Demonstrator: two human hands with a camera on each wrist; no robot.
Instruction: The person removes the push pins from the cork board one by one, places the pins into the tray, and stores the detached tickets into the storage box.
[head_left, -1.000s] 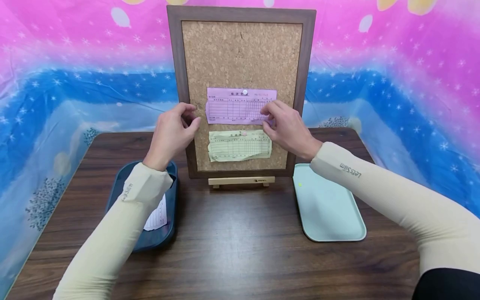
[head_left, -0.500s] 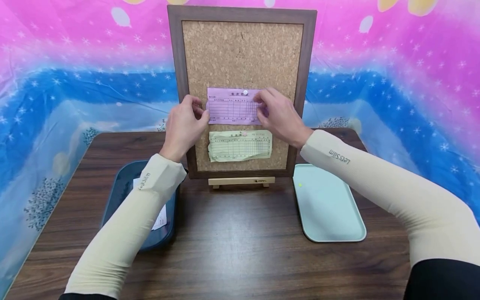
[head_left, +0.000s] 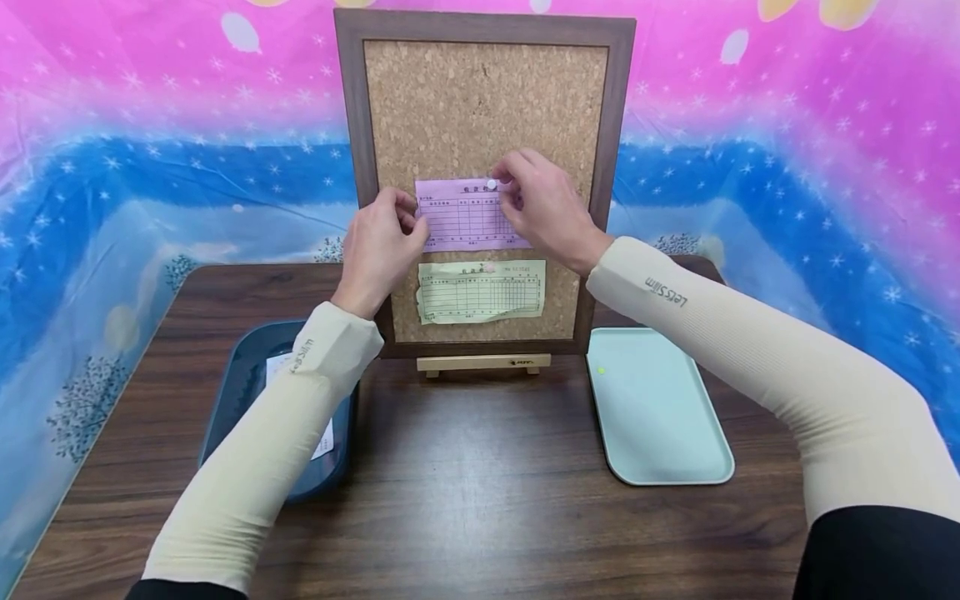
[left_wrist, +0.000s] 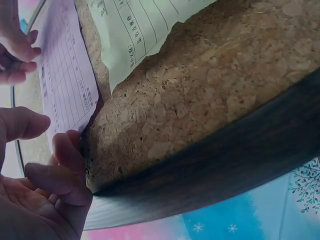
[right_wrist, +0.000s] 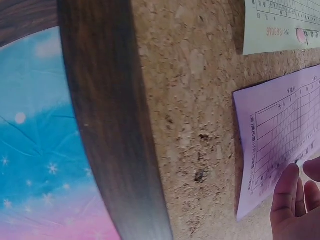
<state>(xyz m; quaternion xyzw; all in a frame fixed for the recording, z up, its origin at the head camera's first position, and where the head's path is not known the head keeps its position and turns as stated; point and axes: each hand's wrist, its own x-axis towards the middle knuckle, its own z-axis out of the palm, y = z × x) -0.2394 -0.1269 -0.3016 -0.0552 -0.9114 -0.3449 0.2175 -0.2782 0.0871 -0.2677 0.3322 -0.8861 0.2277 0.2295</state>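
Observation:
A purple receipt slip (head_left: 459,218) lies against the cork board (head_left: 483,108), with a white pushpin (head_left: 491,185) at its upper edge. The fingertips of my right hand (head_left: 550,204) pinch around that pin, and the hand covers the slip's right part. At the slip's left edge is my left hand (head_left: 382,246). In the left wrist view, the left thumb and fingers (left_wrist: 65,150) touch the edge, a small gap between them. Below hangs a pale green slip (head_left: 480,293) with a pink pushpin (right_wrist: 301,35) near its top.
The board's dark frame (head_left: 615,125) stands on a small wooden easel (head_left: 483,363). A dark blue tray (head_left: 225,417) with white paper sits left, partly under my left forearm. A mint tray (head_left: 660,417) with a tiny yellow-green item (head_left: 601,371) lies right on the brown table (head_left: 480,500).
My right hand has moved up and left from the purple slip's right edge to the white pushpin. My left hand has come right to the slip's left edge. The slip sits slightly lower.

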